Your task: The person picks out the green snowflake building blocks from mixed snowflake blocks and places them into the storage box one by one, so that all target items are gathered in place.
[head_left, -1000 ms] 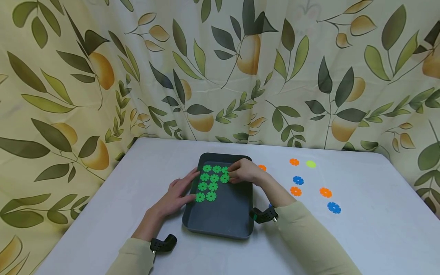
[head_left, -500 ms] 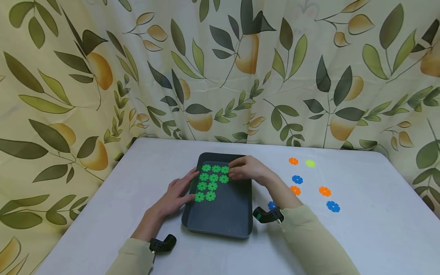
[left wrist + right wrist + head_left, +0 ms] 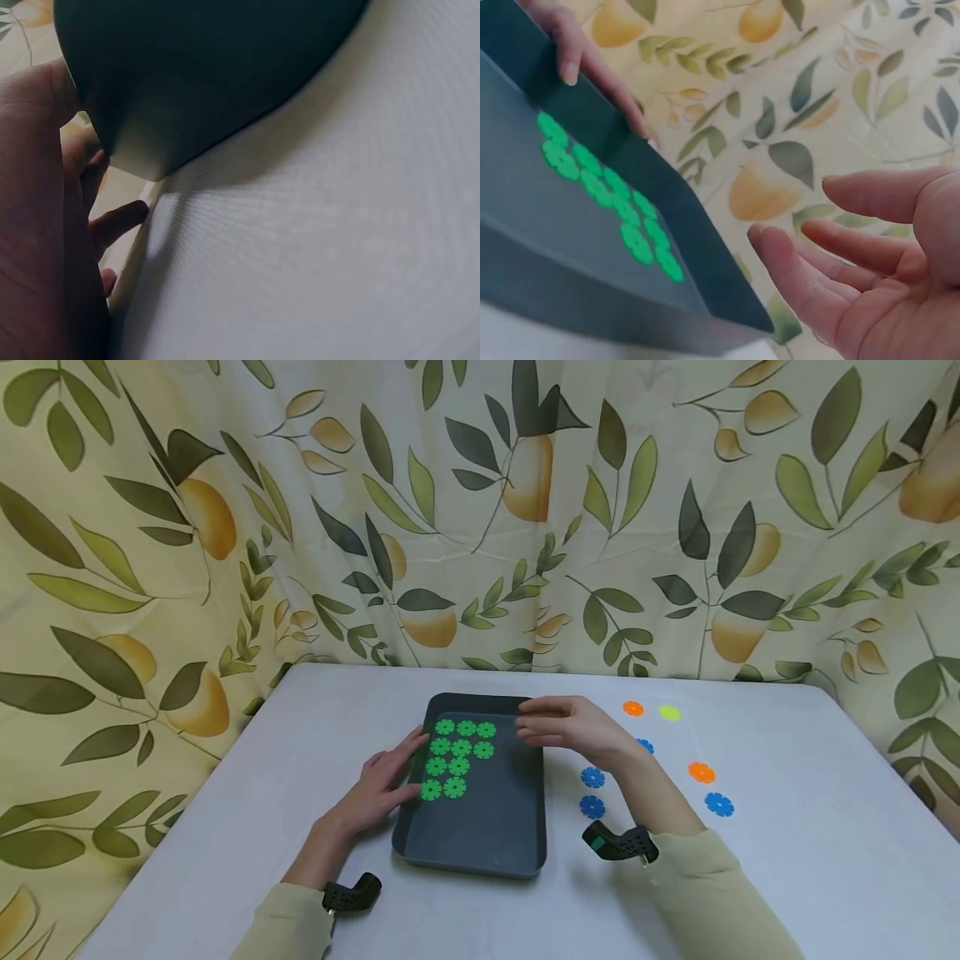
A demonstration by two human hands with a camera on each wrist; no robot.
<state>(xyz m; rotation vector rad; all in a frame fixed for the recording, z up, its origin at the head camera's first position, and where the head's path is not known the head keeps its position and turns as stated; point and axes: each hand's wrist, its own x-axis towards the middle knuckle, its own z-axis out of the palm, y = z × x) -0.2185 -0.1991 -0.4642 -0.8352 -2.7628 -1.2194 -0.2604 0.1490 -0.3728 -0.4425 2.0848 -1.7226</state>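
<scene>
Fingers (image 3: pixel 536 722) of right hand (image 3: pixel 573 728) now loose and empty, off green discs (image 3: pixel 457 748), above tray (image 3: pixel 480 827).

Dark grey rectangular tray (image 3: pixel 480 835), lying flat at lower centre of the head view, long axis running away from the camera. Ten green notched discs (image 3: pixel 458 748) lie flat in its upper left part, in touching rows of three, three, two and two.
</scene>
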